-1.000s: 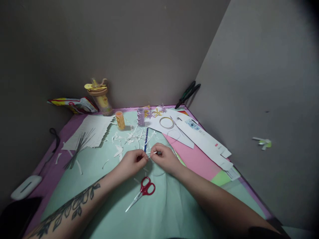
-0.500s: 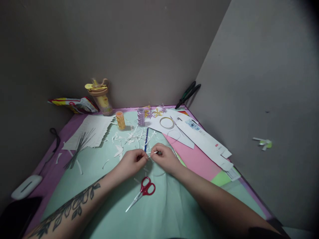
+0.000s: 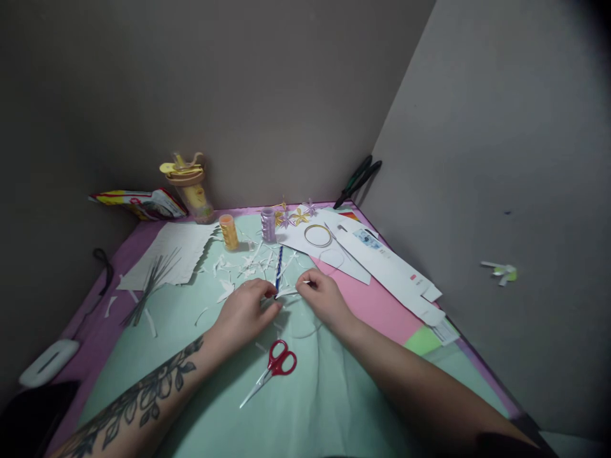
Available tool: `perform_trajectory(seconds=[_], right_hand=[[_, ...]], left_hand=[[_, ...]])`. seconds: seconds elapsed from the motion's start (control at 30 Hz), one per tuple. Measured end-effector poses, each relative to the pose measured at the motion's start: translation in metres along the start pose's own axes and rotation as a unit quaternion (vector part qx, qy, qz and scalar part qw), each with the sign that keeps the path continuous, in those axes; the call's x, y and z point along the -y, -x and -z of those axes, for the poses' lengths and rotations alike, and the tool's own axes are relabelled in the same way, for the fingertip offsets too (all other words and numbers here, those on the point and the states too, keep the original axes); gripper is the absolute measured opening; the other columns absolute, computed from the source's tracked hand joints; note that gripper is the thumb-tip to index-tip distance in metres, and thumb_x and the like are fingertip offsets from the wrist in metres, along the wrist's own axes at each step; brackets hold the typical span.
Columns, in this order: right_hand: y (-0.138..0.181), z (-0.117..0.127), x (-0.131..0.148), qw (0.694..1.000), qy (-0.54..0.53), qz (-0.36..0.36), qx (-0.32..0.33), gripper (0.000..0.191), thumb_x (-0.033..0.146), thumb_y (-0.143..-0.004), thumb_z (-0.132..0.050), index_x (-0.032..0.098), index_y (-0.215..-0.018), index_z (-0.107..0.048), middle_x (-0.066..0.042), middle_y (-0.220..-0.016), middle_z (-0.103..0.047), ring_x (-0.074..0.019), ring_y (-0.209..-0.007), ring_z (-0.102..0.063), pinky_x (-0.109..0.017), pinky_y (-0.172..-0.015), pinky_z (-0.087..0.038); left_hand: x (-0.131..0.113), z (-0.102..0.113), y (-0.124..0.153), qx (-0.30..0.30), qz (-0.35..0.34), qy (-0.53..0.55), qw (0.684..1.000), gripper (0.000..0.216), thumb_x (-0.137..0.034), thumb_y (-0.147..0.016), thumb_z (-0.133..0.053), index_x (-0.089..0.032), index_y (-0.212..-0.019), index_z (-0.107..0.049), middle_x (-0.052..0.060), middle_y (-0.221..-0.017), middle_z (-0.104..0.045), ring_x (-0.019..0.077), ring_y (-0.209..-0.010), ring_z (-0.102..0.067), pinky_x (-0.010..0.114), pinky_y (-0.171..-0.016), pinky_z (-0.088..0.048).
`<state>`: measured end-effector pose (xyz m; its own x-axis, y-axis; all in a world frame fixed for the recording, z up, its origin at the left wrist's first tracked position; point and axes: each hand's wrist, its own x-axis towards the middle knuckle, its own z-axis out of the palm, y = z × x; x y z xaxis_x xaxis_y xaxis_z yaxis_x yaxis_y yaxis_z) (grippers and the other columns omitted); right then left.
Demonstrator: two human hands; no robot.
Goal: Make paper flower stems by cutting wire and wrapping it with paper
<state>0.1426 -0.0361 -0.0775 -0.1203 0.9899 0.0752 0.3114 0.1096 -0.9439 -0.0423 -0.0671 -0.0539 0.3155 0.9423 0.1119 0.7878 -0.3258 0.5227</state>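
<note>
Though together earlier, left fingers (image 3: 264, 288) now apart, right fingers (image 3: 307, 294) pinching a white strip (image 3: 288, 292).

We are hiding one end of the strip (image 3: 286, 292) inside our right hand (image 3: 324, 296), and we aren't managing to tell whether our left hand (image 3: 248, 313) is touching the other. We are losing our forearms (image 3: 143, 397) past the bottom edge and a black object (image 3: 35, 416) past the left. We are finding the print (image 3: 368, 239) too small to read and the far-right scrap (image 3: 501, 272) blurred.
</note>
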Motion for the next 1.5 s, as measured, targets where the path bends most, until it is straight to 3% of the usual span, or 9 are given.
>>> perform_trajectory(seconds=[0.27,0.73,1.17,1.5], right_hand=[[0.001,-0.001,0.003,1.0,0.001,0.002,0.001,0.007,0.018,-0.069,-0.053,0.017,-0.065,-0.059,-0.001,-0.071,-0.058,-0.0157,-0.071,-0.054,-0.027,-0.067,-0.041],[0.001,0.0,0.002,1.0,0.003,0.007,0.003,0.007,0.017,-0.069,-0.053,0.018,-0.065,-0.059,-0.001,-0.071,-0.058,-0.0158,-0.071,-0.054,-0.027,-0.066,-0.041],[0.001,0.001,0.001,1.0,0.008,0.017,0.004,0.007,0.017,-0.069,-0.052,0.018,-0.065,-0.058,-0.001,-0.072,-0.057,-0.0156,-0.071,-0.054,-0.027,-0.067,-0.041],[0.001,0.001,0.001,1.0,0.007,0.023,0.002,0.007,0.017,-0.07,-0.053,0.018,-0.066,-0.057,0.0,-0.072,-0.057,-0.0156,-0.072,-0.054,-0.026,-0.067,-0.041]], left_hand=[[-0.003,0.0,0.002,-0.006,-0.002,-0.057,0.998,0.016,-0.027,-0.083,-0.046,-0.019,-0.085,-0.06,0.005,-0.085,-0.064,0.0201,-0.084,-0.057,0.031,-0.074,-0.042],[0.002,0.001,-0.002,0.022,0.049,0.057,0.997,0.018,-0.027,-0.078,-0.045,-0.021,-0.081,-0.061,0.001,-0.08,-0.065,0.0179,-0.074,-0.057,0.027,-0.066,-0.039],[0.006,-0.001,-0.005,0.055,0.113,0.179,0.976,0.022,-0.034,-0.076,-0.048,-0.017,-0.077,-0.061,-0.001,-0.066,-0.06,0.0121,-0.056,-0.048,0.023,-0.053,-0.035],[0.005,0.0,-0.006,0.06,0.126,0.196,0.971,0.023,-0.036,-0.075,-0.048,-0.017,-0.076,-0.061,-0.001,-0.063,-0.058,0.0124,-0.054,-0.048,0.023,-0.052,-0.034]])
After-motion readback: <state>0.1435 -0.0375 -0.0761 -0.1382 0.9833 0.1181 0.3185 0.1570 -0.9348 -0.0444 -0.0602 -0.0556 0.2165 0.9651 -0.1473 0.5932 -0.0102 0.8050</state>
